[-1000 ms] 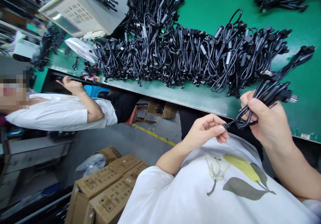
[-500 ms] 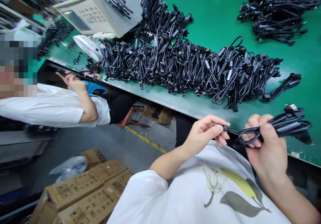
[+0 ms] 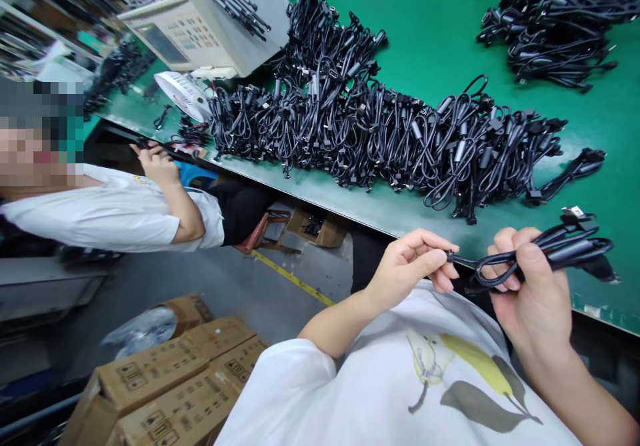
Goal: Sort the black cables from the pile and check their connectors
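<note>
Near the front edge of the green table, my right hand is closed around a coiled black cable. A metal plug sticks up from the top of that coil. My left hand pinches a small black connector at the cable's end between thumb and fingertips. A short stretch of cable runs between the two hands. Beyond them lies a long heap of bundled black cables, and one separate bundle rests at its right end.
Another cable pile lies at the far right of the green table. A beige instrument with cables on top and a white fan stand at the left. A co-worker sits left; cardboard boxes stand below.
The view has shifted slightly, so the background sits a little further right. My hands keep the same grip on the cable, and the coil has tilted slightly. The co-worker's hand has moved a little.
</note>
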`<state>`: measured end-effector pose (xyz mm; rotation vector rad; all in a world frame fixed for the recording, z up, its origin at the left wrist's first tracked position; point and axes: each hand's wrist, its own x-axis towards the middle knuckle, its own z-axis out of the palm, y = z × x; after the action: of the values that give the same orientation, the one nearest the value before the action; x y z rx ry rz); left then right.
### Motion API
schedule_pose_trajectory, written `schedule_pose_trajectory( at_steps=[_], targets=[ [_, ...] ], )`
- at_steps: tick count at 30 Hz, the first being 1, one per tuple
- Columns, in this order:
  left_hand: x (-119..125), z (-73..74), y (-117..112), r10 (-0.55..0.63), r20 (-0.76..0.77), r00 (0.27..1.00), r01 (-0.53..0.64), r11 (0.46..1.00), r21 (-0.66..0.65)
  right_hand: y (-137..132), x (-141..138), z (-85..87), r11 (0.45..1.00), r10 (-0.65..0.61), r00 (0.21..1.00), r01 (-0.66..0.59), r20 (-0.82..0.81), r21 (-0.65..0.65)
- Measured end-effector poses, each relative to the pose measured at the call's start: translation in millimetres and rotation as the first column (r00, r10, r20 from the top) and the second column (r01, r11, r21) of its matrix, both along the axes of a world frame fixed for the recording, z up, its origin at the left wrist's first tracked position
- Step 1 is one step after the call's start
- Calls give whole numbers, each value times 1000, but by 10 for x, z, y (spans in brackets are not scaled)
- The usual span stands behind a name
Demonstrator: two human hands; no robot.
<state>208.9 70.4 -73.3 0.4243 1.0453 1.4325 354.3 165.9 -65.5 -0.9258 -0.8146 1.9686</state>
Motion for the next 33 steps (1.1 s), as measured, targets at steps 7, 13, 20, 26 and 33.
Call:
schedule_pose_trajectory(
  at_steps=[7,13,20,26,33],
  targets=[
    [5,-26,-2,-4,43,999,2,1000,31,5,-5,-13,999,27,1000,-28,-13,-43],
    [1,-35,-2,3,54,999,-5,999,43,7,-6,-13,998,28,999,-29,-21,-47],
    [-5,-36,-3,2,37,999,-3,1000,23,2,-2,-38,999,35,999,-37,-33,-33],
    [9,-1,-13,32,-89,996,-29,999,31,-1,10,-27,1000,-6,999,7,-37,31],
    [21,24,-44,70,-231,970,-56,996,70,-44,22,-16,991,-32,998,38,-54,125]
  ],
)
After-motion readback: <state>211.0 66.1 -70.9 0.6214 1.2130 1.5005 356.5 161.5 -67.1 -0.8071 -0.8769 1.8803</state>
